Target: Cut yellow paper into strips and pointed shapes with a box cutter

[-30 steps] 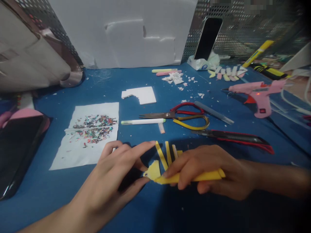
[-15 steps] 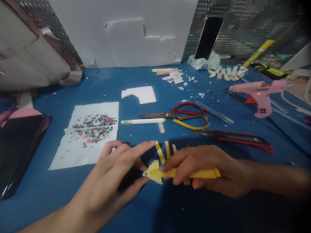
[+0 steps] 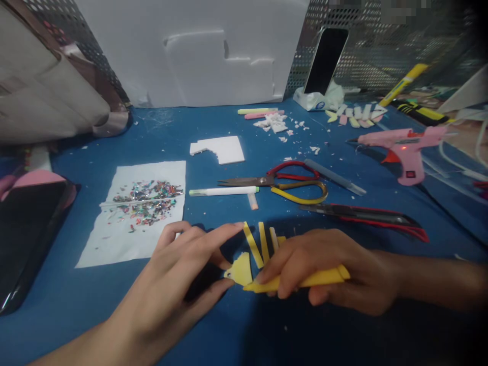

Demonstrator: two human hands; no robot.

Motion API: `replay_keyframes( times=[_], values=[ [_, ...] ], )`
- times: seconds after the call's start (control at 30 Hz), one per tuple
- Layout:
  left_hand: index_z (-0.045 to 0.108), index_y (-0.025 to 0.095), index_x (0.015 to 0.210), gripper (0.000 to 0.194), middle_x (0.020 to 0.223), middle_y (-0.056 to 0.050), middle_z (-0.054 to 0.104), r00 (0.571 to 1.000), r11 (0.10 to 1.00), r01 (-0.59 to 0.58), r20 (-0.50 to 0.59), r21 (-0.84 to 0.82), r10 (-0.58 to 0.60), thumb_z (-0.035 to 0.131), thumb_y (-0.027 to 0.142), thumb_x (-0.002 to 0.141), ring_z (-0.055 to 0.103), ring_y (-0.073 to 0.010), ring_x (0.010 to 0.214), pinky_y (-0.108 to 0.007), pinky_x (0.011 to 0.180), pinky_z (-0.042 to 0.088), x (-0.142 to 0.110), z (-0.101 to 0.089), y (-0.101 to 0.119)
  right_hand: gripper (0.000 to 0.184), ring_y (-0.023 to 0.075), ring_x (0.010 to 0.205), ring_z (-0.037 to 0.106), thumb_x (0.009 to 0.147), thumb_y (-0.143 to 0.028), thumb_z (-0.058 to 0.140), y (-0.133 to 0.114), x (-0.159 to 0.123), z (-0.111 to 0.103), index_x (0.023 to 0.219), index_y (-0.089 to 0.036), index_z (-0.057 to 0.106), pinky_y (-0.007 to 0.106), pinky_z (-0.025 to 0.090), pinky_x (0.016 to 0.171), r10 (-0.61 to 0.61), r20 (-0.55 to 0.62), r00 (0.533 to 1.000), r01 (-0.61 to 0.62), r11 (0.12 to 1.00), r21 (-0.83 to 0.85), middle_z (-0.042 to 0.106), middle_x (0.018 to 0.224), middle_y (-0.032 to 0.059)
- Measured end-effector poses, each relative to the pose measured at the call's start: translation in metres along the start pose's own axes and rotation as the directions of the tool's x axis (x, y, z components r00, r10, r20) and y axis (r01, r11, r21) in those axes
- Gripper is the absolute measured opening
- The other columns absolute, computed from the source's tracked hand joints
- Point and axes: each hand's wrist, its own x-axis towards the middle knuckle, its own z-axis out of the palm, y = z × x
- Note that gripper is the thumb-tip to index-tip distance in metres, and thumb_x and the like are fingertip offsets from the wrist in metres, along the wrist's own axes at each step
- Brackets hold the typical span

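Observation:
My left hand (image 3: 183,269) pinches the narrow end of a small yellow fan-shaped piece (image 3: 241,269) between thumb and finger, while its index finger stretches forward. The piece has a small dark hole near the pinched end. In my right hand (image 3: 320,264) is a yellow marker (image 3: 316,277), its tip pointing left at the near lower corner of the piece. Whether the tip touches it I cannot tell. Thin yellow strips (image 3: 253,245) lie just beyond, partly hidden by my right fingers.
Scissors (image 3: 263,181), a white pen (image 3: 224,191) and a utility knife (image 3: 373,216) lie ahead. A pink glue gun (image 3: 407,142) with a lit light is at right. Colourful flakes cover a white sheet (image 3: 95,249) at left. A phone (image 3: 30,229) lies at far left.
The marker's tip has moved from across the middle of the yellow piece to its near lower corner. My right hand has shifted slightly right; my left hand has stayed put.

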Motion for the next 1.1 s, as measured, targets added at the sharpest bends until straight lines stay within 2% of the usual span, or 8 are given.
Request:
replay_keyframes(
  times=[0.13, 0.3, 0.47, 0.57, 0.7, 0.83, 0.97, 1.1],
  values=[
    [0.035, 0.026, 0.138, 0.05, 0.084, 0.002, 0.062, 0.999, 0.999, 0.033, 0.014, -0.006, -0.033, 0.051, 0.017, 0.091, 0.056, -0.016, 0.084, -0.033, 0.084, 0.038, -0.0013, 0.0002, 0.0008, 0.022, 0.0173, 0.111, 0.062, 0.096, -0.021, 0.048, -0.0008, -0.0002, 0.0, 0.107, -0.007, 0.061, 0.029, 0.049, 0.094, -0.003, -0.027, 1.0, 0.003, 1.0, -0.007, 0.067, 0.113, 0.0193],
    [0.034, 0.026, 0.138, 0.05, 0.083, 0.002, 0.062, 1.0, 1.0, 0.013, 0.006, -0.016, -0.013, 0.05, 0.016, 0.092, 0.056, -0.0157, 0.083, -0.033, 0.085, 0.038, -0.0016, 0.0008, -0.0004, 0.022, 0.0182, 0.111, 0.062, 0.095, -0.02, 0.049, 0.0003, -0.0019, 0.001, 0.109, -0.007, 0.061, 0.03, 0.049, 0.093, 0.001, -0.05, 0.999, 0.0, 1.0, 0.025, 0.065, 0.116, 0.0196],
    [0.036, 0.027, 0.138, 0.05, 0.083, 0.002, 0.063, 1.0, 1.0, 0.016, 0.0, -0.024, -0.016, 0.051, 0.018, 0.091, 0.058, -0.0164, 0.082, -0.034, 0.084, 0.039, -0.0006, 0.0009, -0.0013, 0.024, 0.018, 0.104, 0.065, 0.096, -0.025, 0.049, 0.0018, -0.0042, 0.0016, 0.11, -0.01, 0.061, 0.03, 0.051, 0.09, 0.013, -0.054, 0.998, -0.009, 0.997, 0.081, 0.068, 0.111, 0.0168],
    [0.035, 0.027, 0.138, 0.05, 0.083, 0.001, 0.062, 1.0, 1.0, 0.017, 0.0, -0.025, -0.017, 0.051, 0.018, 0.091, 0.057, -0.0167, 0.083, -0.035, 0.085, 0.039, -0.001, 0.0004, -0.0011, 0.025, 0.0168, 0.108, 0.063, 0.096, -0.024, 0.049, 0.0016, -0.0049, 0.0018, 0.112, -0.01, 0.061, 0.029, 0.049, 0.092, 0.025, -0.072, 0.997, -0.019, 0.997, 0.07, 0.064, 0.118, 0.017],
    [0.035, 0.027, 0.138, 0.05, 0.083, 0.002, 0.062, 0.999, 0.999, 0.036, 0.011, -0.027, -0.036, 0.051, 0.016, 0.091, 0.057, -0.0164, 0.084, -0.035, 0.085, 0.039, -0.0018, 0.0003, -0.0002, 0.024, 0.0176, 0.102, 0.065, 0.095, -0.023, 0.049, 0.0019, -0.0054, 0.0017, 0.107, -0.007, 0.062, 0.029, 0.05, 0.09, 0.021, -0.069, 0.997, -0.012, 0.993, 0.121, 0.068, 0.108, 0.0175],
    [0.036, 0.028, 0.137, 0.049, 0.083, 0.002, 0.062, 0.999, 0.999, 0.037, 0.002, -0.019, -0.037, 0.051, 0.018, 0.091, 0.057, -0.0166, 0.083, -0.035, 0.084, 0.04, -0.0011, 0.0, 0.0005, 0.025, 0.0182, 0.107, 0.063, 0.096, -0.023, 0.048, 0.0022, -0.0053, 0.0012, 0.11, -0.007, 0.061, 0.03, 0.049, 0.093, 0.015, -0.075, 0.997, -0.008, 0.996, 0.09, 0.065, 0.115, 0.0189],
    [0.036, 0.027, 0.137, 0.05, 0.082, 0.002, 0.063, 1.0, 1.0, 0.019, -0.002, -0.022, -0.019, 0.05, 0.017, 0.091, 0.057, -0.0166, 0.082, -0.034, 0.083, 0.04, -0.0003, 0.0003, 0.0002, 0.028, 0.0172, 0.097, 0.066, 0.097, -0.029, 0.046, 0.0029, -0.0057, 0.0016, 0.108, -0.009, 0.062, 0.03, 0.052, 0.087, 0.019, -0.067, 0.998, -0.009, 0.989, 0.147, 0.068, 0.106, 0.017],
    [0.035, 0.026, 0.138, 0.05, 0.083, 0.002, 0.062, 1.0, 0.999, 0.009, 0.001, -0.036, -0.009, 0.052, 0.017, 0.091, 0.057, -0.016, 0.082, -0.033, 0.083, 0.039, -0.0015, 0.0013, -0.0003, 0.025, 0.0163, 0.101, 0.064, 0.096, -0.026, 0.049, 0.0036, -0.0067, 0.0023, 0.112, -0.011, 0.061, 0.029, 0.05, 0.09, 0.05, -0.081, 0.995, -0.04, 0.992, 0.117, 0.064, 0.116, 0.0171]
  ],
)
